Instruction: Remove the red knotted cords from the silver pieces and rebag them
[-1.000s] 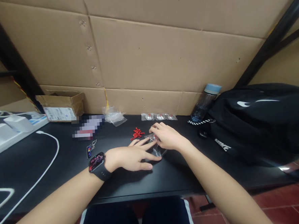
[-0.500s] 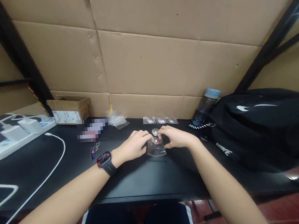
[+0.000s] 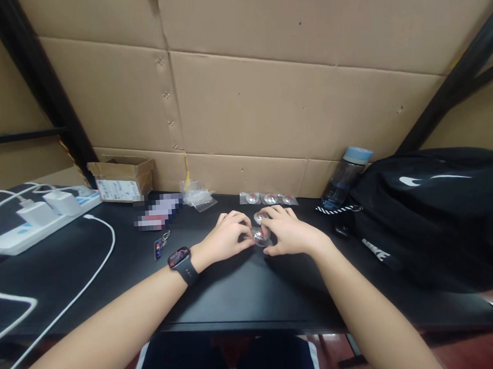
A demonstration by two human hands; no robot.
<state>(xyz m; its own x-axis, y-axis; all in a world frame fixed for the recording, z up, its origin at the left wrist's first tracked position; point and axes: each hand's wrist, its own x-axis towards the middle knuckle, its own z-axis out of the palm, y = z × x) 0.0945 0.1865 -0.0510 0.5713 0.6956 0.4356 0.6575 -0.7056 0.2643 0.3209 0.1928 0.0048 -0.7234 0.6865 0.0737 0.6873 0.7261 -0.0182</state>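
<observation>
A small clear plastic bag (image 3: 261, 240) with a shiny round metal disc marked in red lies on the black table between my hands. Its left edge is pinched by the thumb and fingers of my left hand (image 3: 230, 235), which has a black smartwatch (image 3: 179, 258) on its wrist. From the other side my right hand (image 3: 289, 232) curls round the bag, fingers on its upper right and thumb lower down. Just beyond, partly hidden by the right fingers, is another round metal disc (image 3: 260, 217). Three bagged discs (image 3: 270, 198) lie in a row near the cardboard wall.
Left of my hands are empty clear bags (image 3: 199, 198), a blurred-out packet (image 3: 159, 212), a keychain (image 3: 160, 245), an open cardboard box (image 3: 123, 181) and a white power strip (image 3: 44, 223) with cables. A bottle (image 3: 344, 178), a striped strap (image 3: 335, 209) and a black backpack (image 3: 436, 217) stand right.
The bag's loose flap, spread toward me before, now appears folded up against the disc. My hands have closed in on it, and the view has shifted slightly.
</observation>
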